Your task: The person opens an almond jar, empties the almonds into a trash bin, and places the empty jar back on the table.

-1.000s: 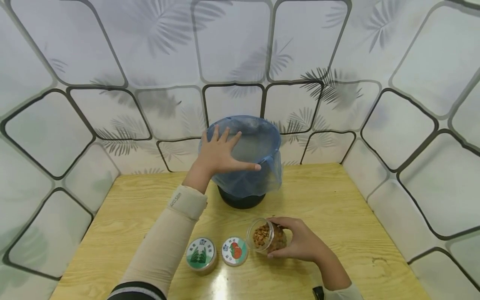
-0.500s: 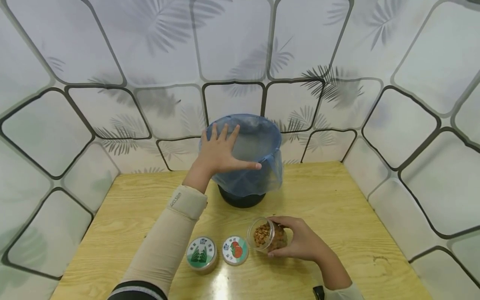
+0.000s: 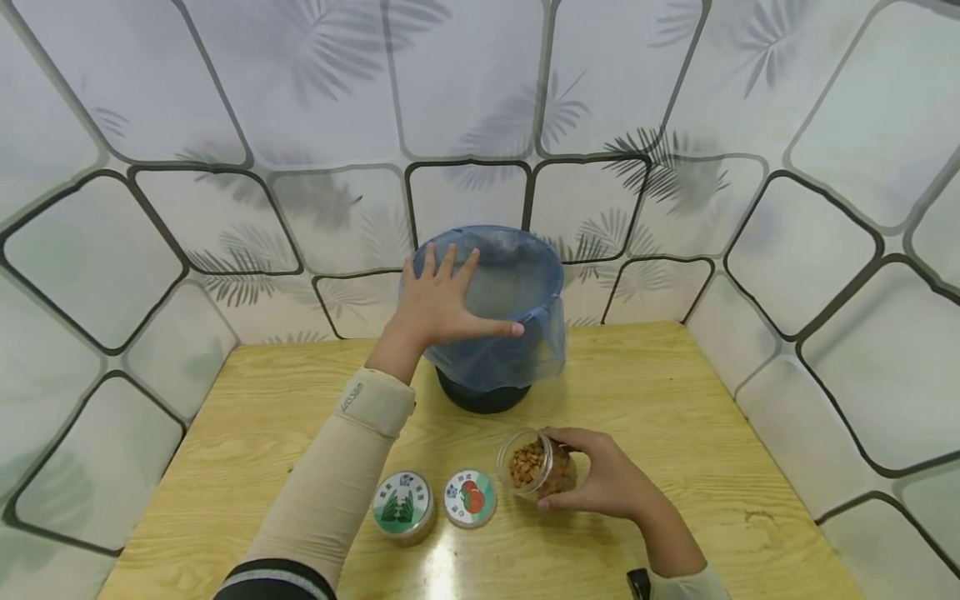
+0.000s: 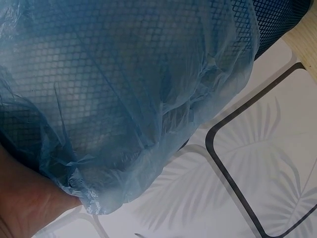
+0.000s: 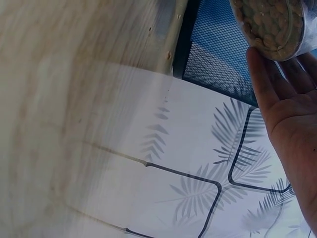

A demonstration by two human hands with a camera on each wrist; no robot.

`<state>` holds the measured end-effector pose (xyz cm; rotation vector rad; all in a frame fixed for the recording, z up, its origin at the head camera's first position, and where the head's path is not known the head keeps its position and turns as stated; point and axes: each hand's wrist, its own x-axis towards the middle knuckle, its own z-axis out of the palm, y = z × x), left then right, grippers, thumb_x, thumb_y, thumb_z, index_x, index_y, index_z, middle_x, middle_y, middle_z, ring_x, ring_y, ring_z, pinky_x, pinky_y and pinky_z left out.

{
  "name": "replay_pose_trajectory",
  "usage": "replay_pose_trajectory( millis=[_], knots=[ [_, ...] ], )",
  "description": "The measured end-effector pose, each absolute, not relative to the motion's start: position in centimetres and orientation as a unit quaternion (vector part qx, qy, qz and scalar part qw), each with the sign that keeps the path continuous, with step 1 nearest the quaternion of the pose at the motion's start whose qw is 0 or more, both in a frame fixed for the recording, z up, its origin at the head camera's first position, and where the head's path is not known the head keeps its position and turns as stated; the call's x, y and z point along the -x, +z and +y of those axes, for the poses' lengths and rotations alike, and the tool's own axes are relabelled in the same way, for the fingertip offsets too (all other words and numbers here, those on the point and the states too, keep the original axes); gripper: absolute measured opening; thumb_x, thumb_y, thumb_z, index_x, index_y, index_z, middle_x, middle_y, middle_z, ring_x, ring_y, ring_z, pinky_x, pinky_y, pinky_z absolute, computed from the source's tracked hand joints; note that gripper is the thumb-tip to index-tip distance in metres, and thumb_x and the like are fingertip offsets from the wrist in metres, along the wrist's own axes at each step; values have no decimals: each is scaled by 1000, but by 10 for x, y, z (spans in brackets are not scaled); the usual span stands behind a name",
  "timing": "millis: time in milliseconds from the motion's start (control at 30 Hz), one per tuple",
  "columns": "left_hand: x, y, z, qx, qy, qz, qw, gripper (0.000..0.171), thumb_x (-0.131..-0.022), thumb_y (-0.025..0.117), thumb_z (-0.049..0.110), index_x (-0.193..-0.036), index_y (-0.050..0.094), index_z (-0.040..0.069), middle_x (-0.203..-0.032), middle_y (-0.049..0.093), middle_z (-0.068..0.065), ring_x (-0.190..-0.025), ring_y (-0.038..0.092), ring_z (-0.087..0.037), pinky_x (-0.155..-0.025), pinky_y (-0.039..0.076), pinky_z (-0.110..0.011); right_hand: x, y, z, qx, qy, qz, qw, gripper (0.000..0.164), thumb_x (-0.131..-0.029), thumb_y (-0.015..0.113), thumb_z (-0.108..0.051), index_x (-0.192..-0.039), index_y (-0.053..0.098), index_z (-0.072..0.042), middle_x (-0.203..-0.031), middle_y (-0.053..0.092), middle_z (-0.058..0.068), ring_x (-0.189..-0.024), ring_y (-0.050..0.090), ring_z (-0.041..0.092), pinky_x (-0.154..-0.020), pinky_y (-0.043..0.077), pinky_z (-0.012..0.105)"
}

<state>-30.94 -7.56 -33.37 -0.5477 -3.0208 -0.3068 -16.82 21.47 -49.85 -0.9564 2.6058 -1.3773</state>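
Observation:
A blue plastic bag (image 3: 517,354) lines a dark mesh bin (image 3: 483,398) and folds over its rim. My left hand (image 3: 442,308) spreads its fingers over the bin's near left side; in the left wrist view, part of that hand (image 4: 29,198) lies against the bag's edge. With my right hand (image 3: 603,475) I grip a clear jar (image 3: 558,475) of brown nuts or beans (image 3: 527,462). The jar is lidless and tipped, its mouth facing left. The right wrist view shows the jar's underside (image 5: 272,27) above my fingers (image 5: 262,74).
To the left of the jar, a round lid with a tomato picture (image 3: 470,498) lies on the wooden table (image 3: 645,392). Beside it stands a small container with a green-labelled lid (image 3: 402,504). Patterned walls (image 3: 337,217) close in the table's back and sides.

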Motion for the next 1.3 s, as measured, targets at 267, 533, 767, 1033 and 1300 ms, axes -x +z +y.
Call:
replay_pose_trajectory(
  millis=[267,533,767,1033,1300],
  knots=[
    [308,-333,-76,177,-103,-978,29,131,-74,59,97,-173,10,28,-179,5,-17,-164,-3,-50,-127,0,-76,169,-497,214,322,-444,836,12,81,-78,97,-41,-148,63,-18,-143,69,0,-122,71,16,-98,61,39],
    [308,-332,-77,180,-109,-977,27,131,-73,58,98,-173,10,29,-180,2,-16,-164,-5,-49,-127,-1,-77,171,-492,215,325,-437,839,-1,84,-78,97,-41,-148,63,-11,-141,70,9,-120,72,18,-97,62,41],
    [309,-332,-78,181,-107,-977,25,134,-72,56,100,-173,6,27,-180,2,-16,-164,-5,-48,-127,-1,-76,174,-489,217,320,-441,838,-9,83,-77,98,-39,-147,64,-11,-140,71,8,-121,72,19,-98,62,44],
    [309,-332,-77,179,-115,-977,26,133,-73,57,99,-173,8,26,-180,3,-16,-165,-5,-47,-127,0,-76,174,-486,215,312,-441,841,-37,81,-75,99,-39,-145,65,-19,-137,72,0,-117,73,18,-96,63,42],
    [309,-332,-77,178,-115,-977,25,133,-73,58,98,-173,9,26,-180,4,-16,-165,-5,-46,-127,-1,-76,177,-482,216,304,-442,841,-68,80,-74,100,-34,-144,66,-15,-134,74,6,-114,74,17,-94,63,40]
  ],
)
